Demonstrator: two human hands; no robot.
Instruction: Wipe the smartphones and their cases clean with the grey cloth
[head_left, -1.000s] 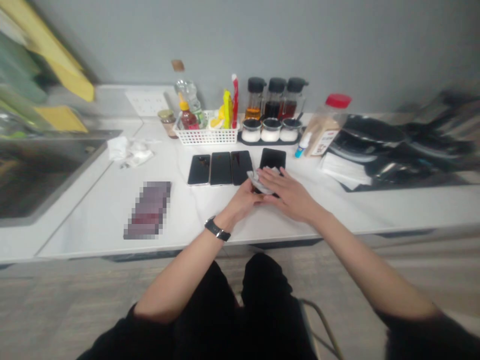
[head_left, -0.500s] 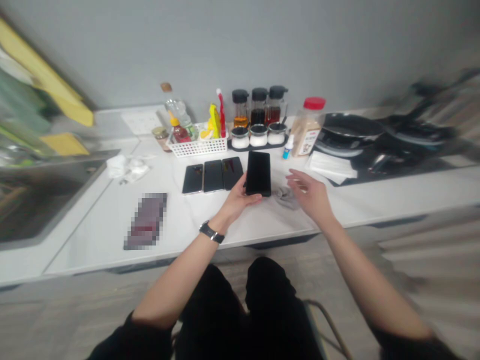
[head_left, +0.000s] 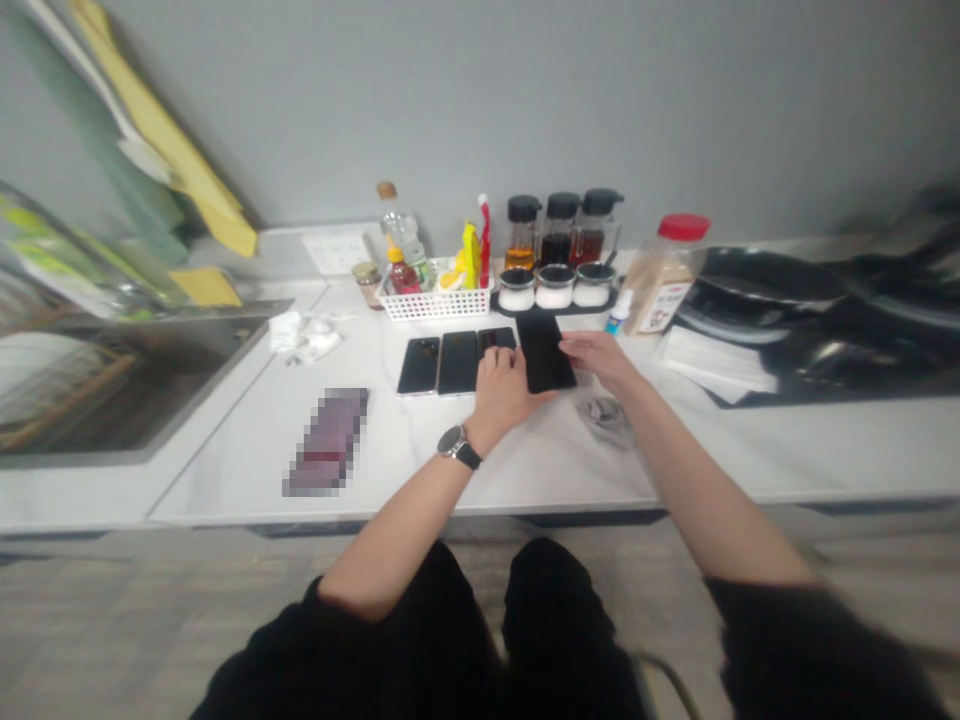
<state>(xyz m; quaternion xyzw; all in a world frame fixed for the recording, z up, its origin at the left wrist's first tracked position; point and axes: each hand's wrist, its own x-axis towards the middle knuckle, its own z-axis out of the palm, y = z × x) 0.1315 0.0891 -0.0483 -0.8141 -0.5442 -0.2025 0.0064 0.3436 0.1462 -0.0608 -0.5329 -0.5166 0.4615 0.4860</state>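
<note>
A black smartphone (head_left: 544,350) lies at the right end of a row of phones on the white counter; whether it rests fully flat I cannot tell. My right hand (head_left: 600,360) has its fingers on that phone's right edge. My left hand (head_left: 504,395), with a watch (head_left: 452,440) on its wrist, reaches over the neighbouring phone (head_left: 496,340), fingers stretched and thumb at the black phone's lower edge. Left of it lie a middle phone (head_left: 458,362) and a leftmost phone (head_left: 419,366). A crumpled grey cloth-like piece (head_left: 604,412) is beside my right forearm.
Behind the phones stand a white basket (head_left: 439,304), black-lidded bottles (head_left: 561,228), seasoning jars (head_left: 555,288) and a red-lidded jar (head_left: 664,275). White tissues (head_left: 304,335) and a pixelated flat object (head_left: 328,440) lie left. A sink (head_left: 150,400) and a pan (head_left: 765,280) flank the counter.
The black smartphone has gone from my raised left hand down beside the row. My left hand has turned over onto the neighbouring phone, and my right hand has come to the black smartphone's edge.
</note>
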